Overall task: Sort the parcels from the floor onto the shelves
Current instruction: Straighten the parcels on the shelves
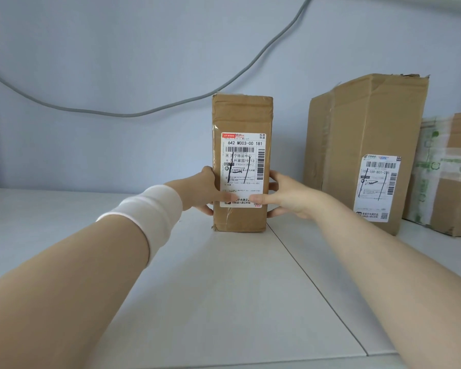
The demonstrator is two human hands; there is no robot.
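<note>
A tall, narrow cardboard parcel (242,115) with a white shipping label stands upright on the white shelf (210,283), near the back wall. My left hand (201,190) grips its left side, thumb across the lower front. My right hand (288,194) grips its right side, thumb on the label's lower edge. Both hands hold the parcel low down, and its base rests on the shelf board.
To the right stands a larger cardboard box (367,145) with a label, and beside it a taped box (447,171) with green print. A grey cable (133,113) sags along the wall. A seam (317,288) runs across the shelf.
</note>
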